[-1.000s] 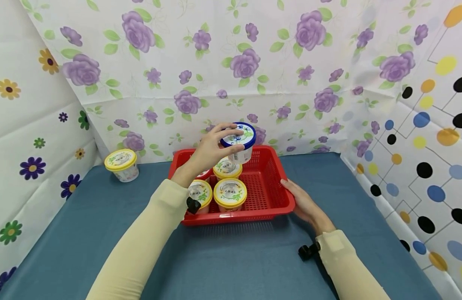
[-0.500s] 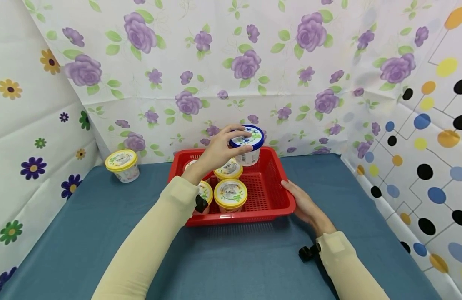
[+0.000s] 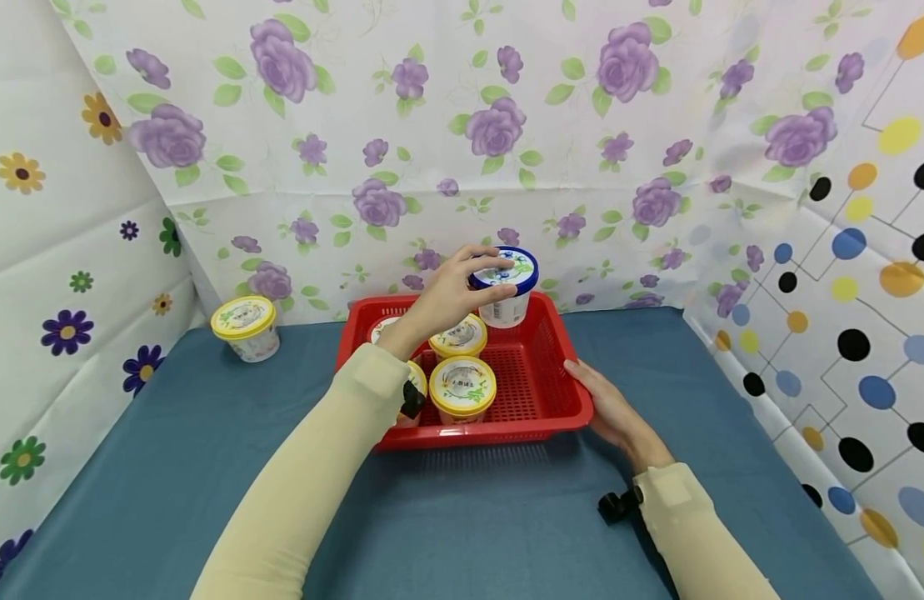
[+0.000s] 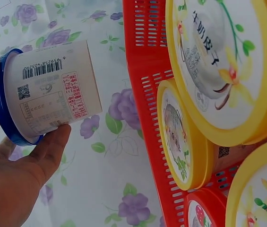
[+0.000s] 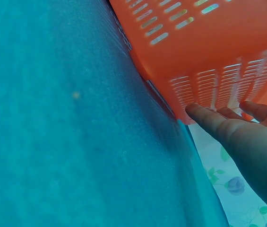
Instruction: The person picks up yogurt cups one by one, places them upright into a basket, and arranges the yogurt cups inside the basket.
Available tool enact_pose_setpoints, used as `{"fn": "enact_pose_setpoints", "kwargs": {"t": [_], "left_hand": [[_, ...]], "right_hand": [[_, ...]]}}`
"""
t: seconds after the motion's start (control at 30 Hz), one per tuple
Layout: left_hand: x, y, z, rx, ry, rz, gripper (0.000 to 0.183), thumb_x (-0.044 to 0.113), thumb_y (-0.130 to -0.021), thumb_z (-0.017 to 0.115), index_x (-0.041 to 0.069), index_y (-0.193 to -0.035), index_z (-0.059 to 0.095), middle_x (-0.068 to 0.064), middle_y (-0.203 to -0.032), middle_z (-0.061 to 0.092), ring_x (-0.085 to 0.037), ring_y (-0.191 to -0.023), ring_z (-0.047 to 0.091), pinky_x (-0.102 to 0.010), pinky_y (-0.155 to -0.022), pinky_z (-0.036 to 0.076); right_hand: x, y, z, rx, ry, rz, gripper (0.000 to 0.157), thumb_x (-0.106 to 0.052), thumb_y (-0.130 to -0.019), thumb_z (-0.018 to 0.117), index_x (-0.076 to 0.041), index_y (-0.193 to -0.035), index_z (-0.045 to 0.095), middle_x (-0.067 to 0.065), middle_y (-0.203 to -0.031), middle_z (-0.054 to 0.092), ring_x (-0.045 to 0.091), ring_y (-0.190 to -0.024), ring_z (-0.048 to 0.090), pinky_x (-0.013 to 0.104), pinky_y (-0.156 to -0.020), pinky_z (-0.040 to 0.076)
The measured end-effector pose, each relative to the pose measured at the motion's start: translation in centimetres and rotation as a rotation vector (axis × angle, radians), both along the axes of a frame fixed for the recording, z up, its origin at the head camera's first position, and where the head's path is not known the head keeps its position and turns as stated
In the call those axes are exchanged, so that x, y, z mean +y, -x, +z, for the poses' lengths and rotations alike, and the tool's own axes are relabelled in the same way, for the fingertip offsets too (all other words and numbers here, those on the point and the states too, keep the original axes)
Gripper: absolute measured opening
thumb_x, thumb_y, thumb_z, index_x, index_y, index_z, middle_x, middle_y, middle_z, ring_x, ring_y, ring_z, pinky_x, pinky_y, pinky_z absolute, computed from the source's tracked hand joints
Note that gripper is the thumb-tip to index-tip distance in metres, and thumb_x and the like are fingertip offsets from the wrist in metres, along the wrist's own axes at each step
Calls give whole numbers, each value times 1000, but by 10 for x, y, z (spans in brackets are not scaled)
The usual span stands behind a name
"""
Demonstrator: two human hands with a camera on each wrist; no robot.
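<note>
My left hand grips a paper tub with a blue lid from above, thumb on the near side and fingers across the lid. It hangs upright over the back right of a red plastic basket. A barcode and red print show on the tub's side in the left wrist view. On the basket's right wall, my right hand has its thumb at the rim and its fingers along the slotted outside. Yellow-lidded tubs stand in the basket's left half; a red-lidded tub there is partly hidden.
Another yellow-lidded tub stands on the blue tablecloth at the back left. A flowered curtain hangs close behind the basket, with patterned cloth walls on both sides.
My left hand has carried the blue-lidded tub a little to the right above the basket. My right hand and the basket have stayed in place.
</note>
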State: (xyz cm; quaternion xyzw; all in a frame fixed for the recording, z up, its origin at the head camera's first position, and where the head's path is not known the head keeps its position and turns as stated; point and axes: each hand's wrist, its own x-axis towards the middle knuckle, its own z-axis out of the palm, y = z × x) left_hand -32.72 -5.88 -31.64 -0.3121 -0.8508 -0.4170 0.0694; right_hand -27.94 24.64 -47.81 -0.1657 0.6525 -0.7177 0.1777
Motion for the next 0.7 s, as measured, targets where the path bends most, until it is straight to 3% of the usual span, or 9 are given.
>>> {"fn": "enact_pose_setpoints", "kwargs": {"t": [0.3, 0.7], "left_hand": [[6, 6, 1, -21, 28, 21, 53, 51, -99, 69, 25, -145, 64, -1, -157, 44, -27, -145, 40, -52, -113, 42], [14, 13, 2, -30, 1, 5, 53, 46, -100, 69, 22, -147, 62, -9, -163, 35, -31, -150, 32, -56, -114, 39]], "right_hand": [[-2, -2, 2, -22, -16, -10, 61, -43, -114, 38, -14, -165, 23, 36, -140, 51, 24, -101, 71, 36, -86, 60], [-2, -1, 2, -11, -22, -11, 64, -43, -114, 38, -12, -166, 19, 33, -145, 47, 25, -107, 69, 36, -88, 59]]}}
